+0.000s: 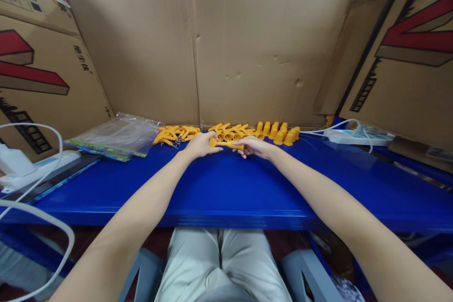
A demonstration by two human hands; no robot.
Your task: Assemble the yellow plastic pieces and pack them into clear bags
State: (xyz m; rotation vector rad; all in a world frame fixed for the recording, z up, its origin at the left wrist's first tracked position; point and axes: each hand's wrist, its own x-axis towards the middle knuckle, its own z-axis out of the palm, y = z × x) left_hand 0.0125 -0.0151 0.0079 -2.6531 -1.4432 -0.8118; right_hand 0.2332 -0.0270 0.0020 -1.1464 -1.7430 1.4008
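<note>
Pinching the yellow piece (224, 143) by opposite ends between our left hand (202, 145) and right hand (255, 145), near the back edge of the bench (230, 188), we should probably align both ends and grip lightly.

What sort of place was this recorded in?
Probably a makeshift workstation for small goods, perhaps in a workshop or storeroom: a blue bench screened by cardboard, with matching yellow cup-shaped pieces grouped near the back and clear plastic bags stacked at left.
</note>
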